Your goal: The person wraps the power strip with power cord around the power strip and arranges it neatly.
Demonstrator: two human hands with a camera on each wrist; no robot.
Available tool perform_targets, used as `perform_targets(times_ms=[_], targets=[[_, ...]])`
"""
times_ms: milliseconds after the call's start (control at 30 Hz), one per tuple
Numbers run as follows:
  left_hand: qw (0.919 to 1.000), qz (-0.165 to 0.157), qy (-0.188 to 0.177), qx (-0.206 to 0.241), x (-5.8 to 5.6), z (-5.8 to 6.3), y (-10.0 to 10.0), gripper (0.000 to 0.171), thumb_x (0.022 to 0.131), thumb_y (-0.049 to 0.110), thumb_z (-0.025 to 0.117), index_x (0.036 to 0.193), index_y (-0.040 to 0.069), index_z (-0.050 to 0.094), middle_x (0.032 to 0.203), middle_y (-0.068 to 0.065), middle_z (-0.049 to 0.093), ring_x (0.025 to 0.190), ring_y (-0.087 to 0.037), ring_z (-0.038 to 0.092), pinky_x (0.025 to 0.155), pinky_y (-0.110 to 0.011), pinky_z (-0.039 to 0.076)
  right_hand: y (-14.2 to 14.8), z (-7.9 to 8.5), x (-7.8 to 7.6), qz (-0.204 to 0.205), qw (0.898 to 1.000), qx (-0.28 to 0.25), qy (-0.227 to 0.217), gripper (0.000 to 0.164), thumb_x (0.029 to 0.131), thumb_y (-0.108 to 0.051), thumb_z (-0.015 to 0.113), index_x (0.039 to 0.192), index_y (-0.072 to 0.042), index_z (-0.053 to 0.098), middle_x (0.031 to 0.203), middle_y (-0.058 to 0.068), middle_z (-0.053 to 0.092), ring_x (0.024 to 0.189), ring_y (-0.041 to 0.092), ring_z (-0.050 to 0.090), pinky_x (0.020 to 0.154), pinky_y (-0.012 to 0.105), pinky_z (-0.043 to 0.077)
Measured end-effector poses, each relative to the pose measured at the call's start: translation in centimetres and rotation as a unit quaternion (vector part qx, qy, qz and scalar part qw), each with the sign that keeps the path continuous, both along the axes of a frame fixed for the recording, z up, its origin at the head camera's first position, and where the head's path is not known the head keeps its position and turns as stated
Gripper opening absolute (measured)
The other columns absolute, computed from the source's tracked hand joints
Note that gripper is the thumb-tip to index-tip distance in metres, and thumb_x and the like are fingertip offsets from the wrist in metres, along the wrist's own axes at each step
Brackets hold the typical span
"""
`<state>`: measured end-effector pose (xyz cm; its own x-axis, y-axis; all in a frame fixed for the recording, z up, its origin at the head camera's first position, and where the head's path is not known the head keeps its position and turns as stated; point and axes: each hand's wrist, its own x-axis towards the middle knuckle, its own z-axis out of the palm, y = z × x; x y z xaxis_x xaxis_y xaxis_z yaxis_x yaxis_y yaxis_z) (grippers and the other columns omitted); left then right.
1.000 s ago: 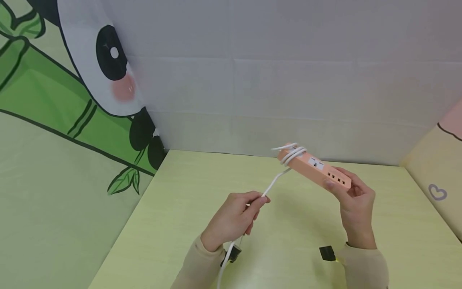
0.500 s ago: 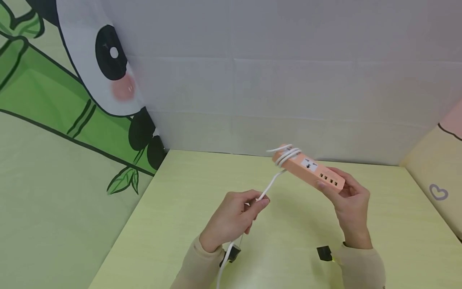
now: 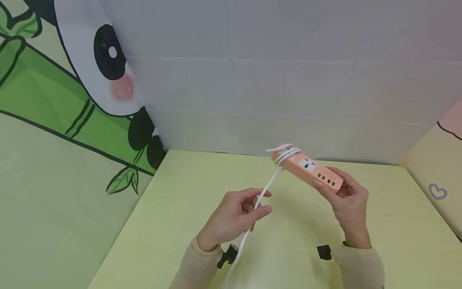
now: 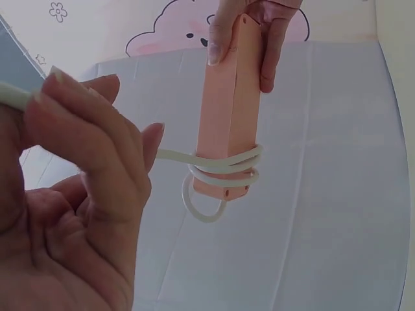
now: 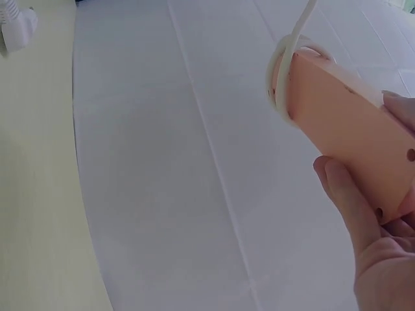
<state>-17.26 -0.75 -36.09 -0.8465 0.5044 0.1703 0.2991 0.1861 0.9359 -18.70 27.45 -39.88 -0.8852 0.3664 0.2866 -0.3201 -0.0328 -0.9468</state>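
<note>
My right hand (image 3: 351, 204) grips the lower right end of an orange power strip (image 3: 297, 168), thumb in front, and holds it tilted above the table. White cord is wound several turns around the strip's far end, seen from another side in the left wrist view. From these turns the power cord (image 3: 270, 184) runs down to my left hand (image 3: 229, 216). There it passes through the loosely curled fingers, with thumb and forefinger parted. Below the hand it hangs out of the frame. In the left wrist view the fingers cover part of the cord (image 4: 175, 155).
The pale yellow table (image 3: 173, 192) spreads under both hands. A grey-white cloth wall (image 3: 288, 88) stands behind it, with printed cloth at the sides. A white plug (image 5: 19, 29) shows at the top left of the right wrist view. Small black devices (image 3: 323, 252) sit at the wrists.
The power strip and right hand have shifted slightly left. The left thumb and forefinger, which pinched the cord, have parted, and the lower cord has swung a little to the right.
</note>
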Motion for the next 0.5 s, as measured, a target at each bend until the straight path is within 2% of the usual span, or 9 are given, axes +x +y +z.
perform_targets(times_ms=[100, 200, 333, 500], targets=[[0.9998, -0.007, 0.011, 0.017, 0.0, 0.0, -0.3, 0.026, 0.098, 0.019, 0.069, 0.123, 0.011, 0.068, 0.071, -0.009, 0.057, 0.049, -0.019, 0.055, 0.049, -0.023, 0.047, -0.2, -0.1, 0.1, 0.012, 1.000, 0.021, 0.003, 0.050, 0.078, 0.014, 0.079, 0.125, 0.004, 0.067, 0.107, 0.002, 0.071, 0.079, 0.010, 0.068, 0.068, 0.016, 0.058], [0.9987, -0.005, 0.043, 0.026, 0.1, 0.1, -0.5, 0.024, 0.102, 0.021, 0.064, 0.123, 0.010, 0.068, 0.070, -0.009, 0.056, 0.051, -0.022, 0.056, 0.048, -0.024, 0.047, -0.5, -0.2, 0.3, 0.031, 0.999, 0.041, 0.008, 0.050, 0.079, 0.013, 0.078, 0.127, 0.005, 0.066, 0.108, 0.000, 0.071, 0.081, 0.009, 0.068, 0.069, 0.016, 0.058], [0.9953, 0.009, 0.090, 0.036, 0.0, 0.0, -0.8, 0.023, 0.103, 0.021, 0.061, 0.121, 0.009, 0.070, 0.069, -0.006, 0.056, 0.052, -0.019, 0.058, 0.048, -0.023, 0.047, -0.7, -0.2, 0.6, 0.046, 0.997, 0.061, 0.016, 0.051, 0.080, 0.013, 0.078, 0.128, 0.005, 0.065, 0.108, -0.003, 0.072, 0.081, 0.007, 0.068, 0.068, 0.016, 0.058], [0.9901, 0.015, 0.128, 0.054, 0.0, 0.0, -1.1, 0.021, 0.104, 0.017, 0.060, 0.117, 0.006, 0.072, 0.073, -0.006, 0.058, 0.052, -0.019, 0.058, 0.048, -0.024, 0.049, -1.0, -0.1, 1.0, 0.043, 0.995, 0.089, 0.003, 0.051, 0.078, 0.012, 0.080, 0.127, 0.005, 0.066, 0.106, -0.005, 0.073, 0.078, 0.007, 0.068, 0.066, 0.017, 0.058]])
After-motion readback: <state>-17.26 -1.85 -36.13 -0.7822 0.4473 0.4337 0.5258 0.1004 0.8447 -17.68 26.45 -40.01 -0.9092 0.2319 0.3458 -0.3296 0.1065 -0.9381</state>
